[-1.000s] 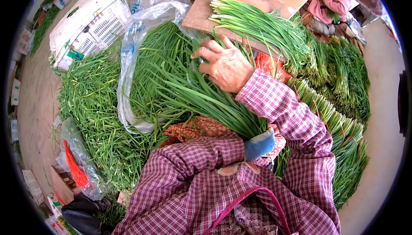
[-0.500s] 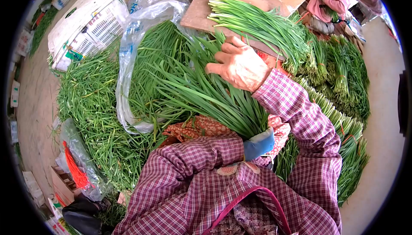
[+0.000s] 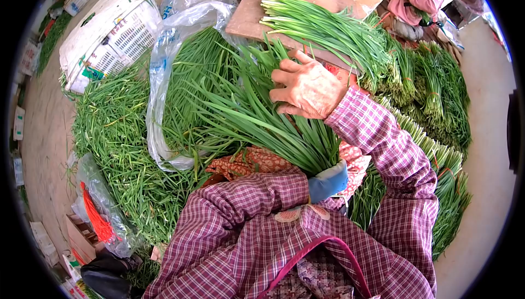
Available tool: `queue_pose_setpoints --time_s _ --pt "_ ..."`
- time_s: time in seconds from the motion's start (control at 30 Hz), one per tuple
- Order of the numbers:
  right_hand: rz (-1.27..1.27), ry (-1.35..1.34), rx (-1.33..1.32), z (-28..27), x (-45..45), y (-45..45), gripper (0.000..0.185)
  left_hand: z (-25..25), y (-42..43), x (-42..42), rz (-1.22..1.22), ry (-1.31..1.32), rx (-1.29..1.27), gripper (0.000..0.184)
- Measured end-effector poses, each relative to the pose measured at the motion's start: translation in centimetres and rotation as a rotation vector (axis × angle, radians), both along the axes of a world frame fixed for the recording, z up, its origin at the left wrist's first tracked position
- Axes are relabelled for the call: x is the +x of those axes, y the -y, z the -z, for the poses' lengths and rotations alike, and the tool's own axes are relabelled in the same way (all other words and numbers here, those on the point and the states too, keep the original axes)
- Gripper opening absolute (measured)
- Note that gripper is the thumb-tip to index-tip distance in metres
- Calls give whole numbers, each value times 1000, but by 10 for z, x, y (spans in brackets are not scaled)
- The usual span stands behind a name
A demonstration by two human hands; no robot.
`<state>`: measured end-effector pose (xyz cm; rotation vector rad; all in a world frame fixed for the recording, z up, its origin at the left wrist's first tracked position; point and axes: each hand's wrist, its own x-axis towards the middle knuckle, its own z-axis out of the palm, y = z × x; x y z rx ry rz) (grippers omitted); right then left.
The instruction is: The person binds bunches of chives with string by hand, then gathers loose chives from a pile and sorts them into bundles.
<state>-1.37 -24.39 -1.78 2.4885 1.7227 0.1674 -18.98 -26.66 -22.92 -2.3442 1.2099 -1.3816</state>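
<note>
A bunch of garlic chives (image 3: 262, 127) fans out across my lap, leaf tips pointing up and left. Something blue, like a glove or cuff, wraps my left hand (image 3: 328, 183) at the root end of this bunch. The fingers there are hidden, but the bunch stands gathered at that hand. My right hand (image 3: 309, 87) lies over the upper side of the bunch, its fingers curled in among the leaves. Beyond it, a trimmed pile of chives (image 3: 328, 28) rests on a brown board (image 3: 246, 17).
Loose chives (image 3: 126, 151) heap up on my left beside a clear plastic bag (image 3: 156, 102) holding more leaves. A white crate (image 3: 109, 42) stands behind. Tied bundles (image 3: 435, 97) are stacked at right. Red ties (image 3: 95, 217) lie at lower left.
My right hand has shifted slightly right, and its fingers have curled in more. The bunch and my left arm stay nearly where they were.
</note>
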Motion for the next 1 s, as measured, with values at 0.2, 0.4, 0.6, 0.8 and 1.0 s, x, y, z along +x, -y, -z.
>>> queue_pose_setpoints --time_s 0.2,0.4,0.6,0.8,1.0 --pt "-52 158 180 18 -4 0 12 -10 -3 1 -7 -6 -26 23" --pt "120 302 380 3 14 -1 11 62 31 -18 3 -94 275 27" --pt "427 348 523 -25 47 16 20 -4 -2 -2 -152 134 196 28" --pt "407 -260 608 -16 35 9 9 -9 -7 4 -196 218 218 28" --pt "339 -129 353 -13 30 -5 13 23 14 -4 -725 664 354 28"
